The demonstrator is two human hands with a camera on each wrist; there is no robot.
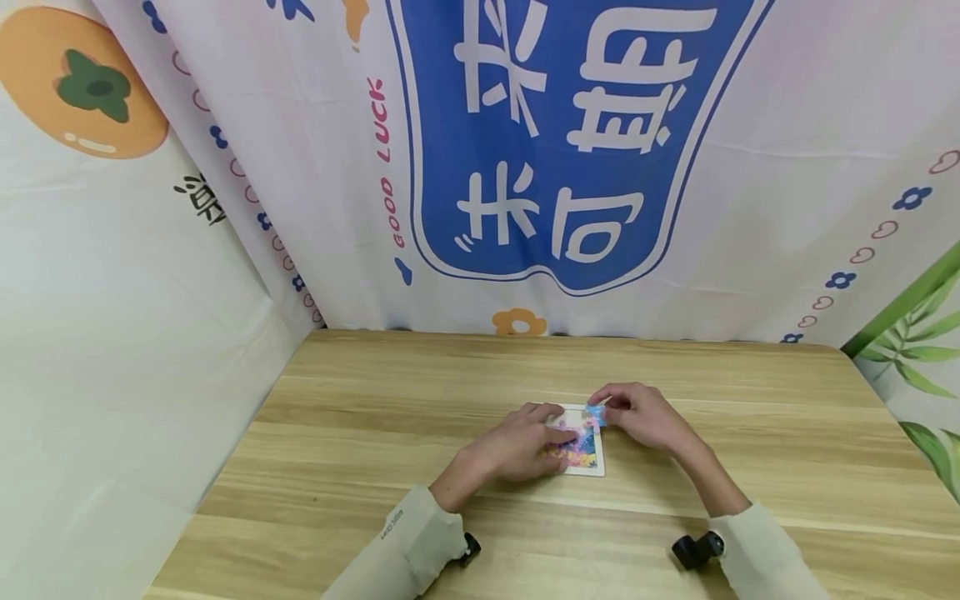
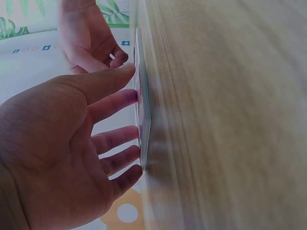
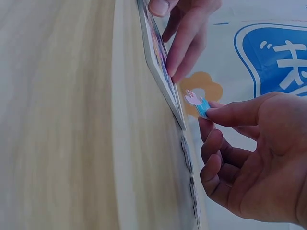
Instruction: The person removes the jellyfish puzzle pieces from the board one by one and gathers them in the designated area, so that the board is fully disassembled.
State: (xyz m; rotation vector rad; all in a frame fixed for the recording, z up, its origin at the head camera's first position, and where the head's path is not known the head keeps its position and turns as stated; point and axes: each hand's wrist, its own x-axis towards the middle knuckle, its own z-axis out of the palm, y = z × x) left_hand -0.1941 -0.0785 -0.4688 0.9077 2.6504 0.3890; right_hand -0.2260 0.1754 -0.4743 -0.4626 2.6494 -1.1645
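A jigsaw puzzle board [image 1: 591, 472] with a white border and a colourful, partly filled picture lies on the table. My left hand [image 1: 521, 443] rests its spread fingertips on the board's left side and picture. In the left wrist view, the board [image 2: 144, 115] appears edge-on under the fingers. My right hand [image 1: 643, 415] pinches a blue and pink jigsaw piece [image 1: 596, 414] between thumb and index finger, over the board's far right corner. The right wrist view shows this piece [image 3: 197, 103] tilted and raised above the board's surface, its other fingers curled loosely below.
Loose jigsaw pieces [image 3: 187, 154] lie flat on the table beside the board in the right wrist view. The wood-grain table [image 1: 375, 400] ends at a printed curtain [image 1: 345, 208] behind. Black wrist cameras [image 1: 697, 550] sit by both sleeves.
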